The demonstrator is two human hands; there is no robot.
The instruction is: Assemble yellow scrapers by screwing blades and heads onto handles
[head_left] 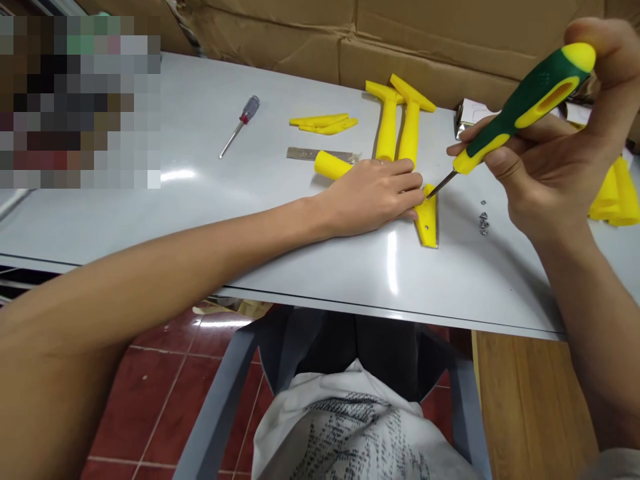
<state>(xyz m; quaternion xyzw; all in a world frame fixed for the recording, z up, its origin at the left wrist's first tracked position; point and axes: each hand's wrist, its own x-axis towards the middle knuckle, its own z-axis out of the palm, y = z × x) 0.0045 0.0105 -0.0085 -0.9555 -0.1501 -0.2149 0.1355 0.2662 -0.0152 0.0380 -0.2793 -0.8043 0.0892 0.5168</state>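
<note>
My curled left hand (376,195) holds the scraper (427,223); my right hand (565,163) grips the screwdriver (520,110), slanting down-left to the scraper's head.

Bright yellow stood out against the pale grey surface (320,270).
The large screwdriver (525,103) had a dark green handle with yellow ends and inlays and a grey shaft; the small screwdriver (249,111) paired a translucent grey-violet handle with a red collar and silver shaft. The T-shaped handles (411,127), the flat pieces (323,121) and the drilled piece (426,217) were plain yellow, the blade (301,153) grey, the small fasteners (483,224) silver. The cardboard (280,37) was brown, the red floor (155,393) crossed by pale lines, the chair (215,407) blue-grey, the white shirt (350,420) printed in black, the wooden panel (537,400) brown.
</note>
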